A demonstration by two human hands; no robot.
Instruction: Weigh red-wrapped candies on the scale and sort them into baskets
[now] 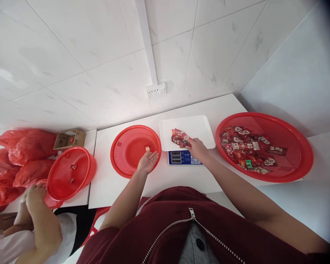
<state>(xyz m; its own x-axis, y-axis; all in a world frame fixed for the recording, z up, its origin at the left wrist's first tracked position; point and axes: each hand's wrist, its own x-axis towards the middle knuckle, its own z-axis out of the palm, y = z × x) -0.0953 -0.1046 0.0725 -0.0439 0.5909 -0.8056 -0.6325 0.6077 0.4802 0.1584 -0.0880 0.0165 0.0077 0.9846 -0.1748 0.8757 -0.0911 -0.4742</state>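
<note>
My left hand is open, palm up with fingers spread, over the near right rim of a red mesh basket. Just beyond its fingertips is a small pale wrapped piece; whether it lies in the basket or is dropping, I cannot tell. My right hand is closed on several red snack packets above the white tray of a weighing scale. Below that tray shows the scale's blue panel, its buttons partly covered by my right hand. Whether the packets touch the tray is unclear.
To the right, a wide red basket holds many red packets and a green one. At left are a red basin with two small packets, a cardboard box and red plastic bags. A co-worker's hands are beside the basin.
</note>
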